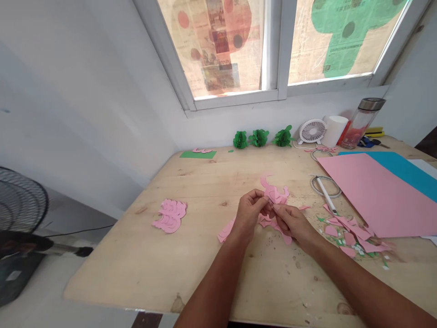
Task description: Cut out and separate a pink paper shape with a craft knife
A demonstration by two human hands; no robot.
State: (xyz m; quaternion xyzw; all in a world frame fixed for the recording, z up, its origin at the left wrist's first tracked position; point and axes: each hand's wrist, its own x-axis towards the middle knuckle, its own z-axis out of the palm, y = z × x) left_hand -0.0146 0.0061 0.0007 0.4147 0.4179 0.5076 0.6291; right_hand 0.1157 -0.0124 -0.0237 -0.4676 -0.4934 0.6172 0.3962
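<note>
Near the left edge of the wooden table (pixel 201 273) lies a stack of pink scalloped paper pieces (pixel 170 216), while a green paper strip (pixel 193 155) sits at the far left corner. A pink paper strip (pixel 225 231) rests just beside the left wrist, towards the near edge. The left hand (pixel 250 209) pinches a pink curved paper cutout (pixel 280 197) above the middle of the surface; three green folded-paper figures (pixel 258 138) stand along the far edge. The right hand (pixel 292 222) grips the same cutout, it seems, though the fingertips crowd together there. Further right come a white pen-like tool (pixel 326 195), pink paper scraps (pixel 348 238) and a large pink sheet (pixel 378 196) near the right edge.
</note>
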